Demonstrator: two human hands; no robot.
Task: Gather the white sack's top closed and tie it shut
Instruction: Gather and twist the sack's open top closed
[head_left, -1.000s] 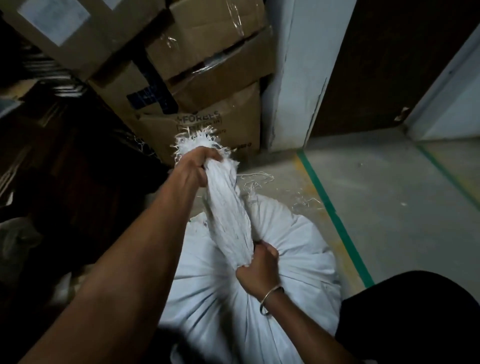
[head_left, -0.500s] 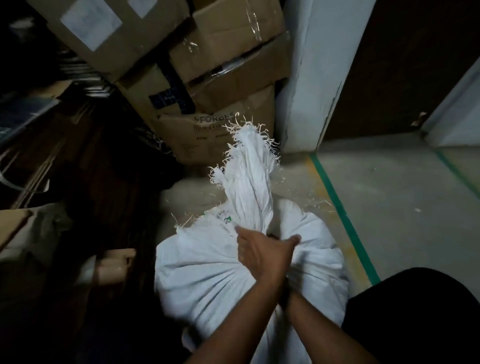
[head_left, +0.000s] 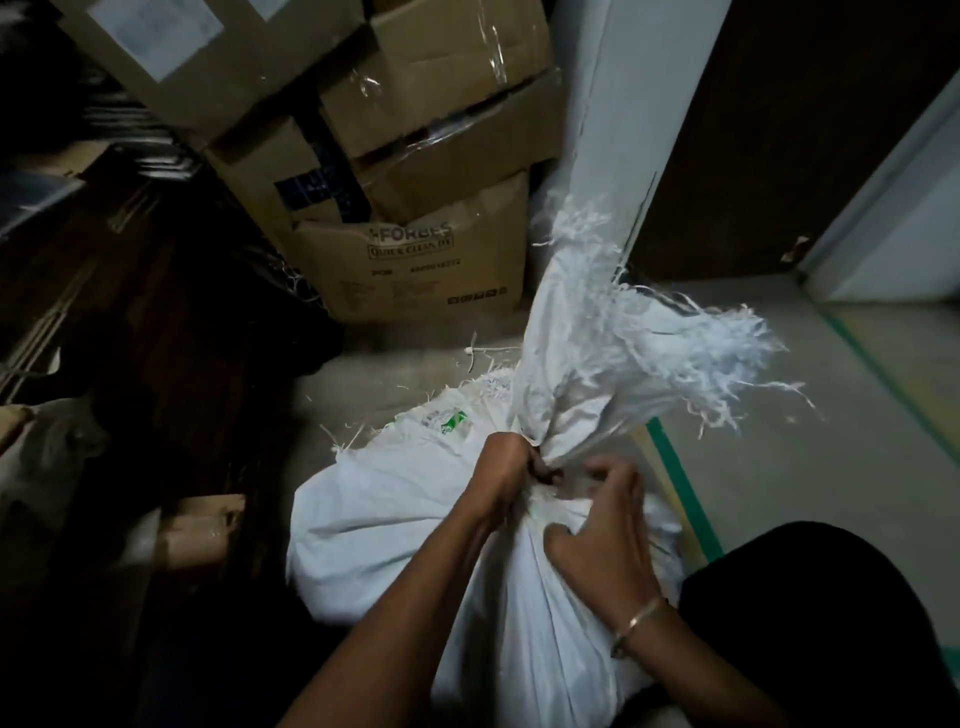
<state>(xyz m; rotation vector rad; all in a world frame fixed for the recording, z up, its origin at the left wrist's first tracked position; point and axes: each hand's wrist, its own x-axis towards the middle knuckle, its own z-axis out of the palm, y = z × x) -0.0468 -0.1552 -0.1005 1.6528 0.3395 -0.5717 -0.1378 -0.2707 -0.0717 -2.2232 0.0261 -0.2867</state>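
Observation:
A full white woven sack (head_left: 379, 525) stands on the floor in front of me. Its top (head_left: 576, 353) is gathered into a bunch that rises up and spreads to the right, ending in frayed white threads. My left hand (head_left: 506, 467) grips the neck of the bunch from the left. My right hand (head_left: 602, 525), a bangle on its wrist, has curled fingers pinching the sack fabric just below the neck. A pale cord (head_left: 540, 512) seems to run around the neck between my hands, partly hidden by them.
Stacked cardboard boxes (head_left: 415, 260) stand just behind the sack. A pale pillar (head_left: 613, 130) and a dark door (head_left: 779, 135) are behind to the right. Green tape (head_left: 680, 488) runs along the concrete floor. Dark clutter fills the left. My dark-clothed knee (head_left: 810, 603) is at lower right.
My left hand came down from the frayed end of the top to the neck. The released top fell open to the right. My right hand now shows, just below the neck.

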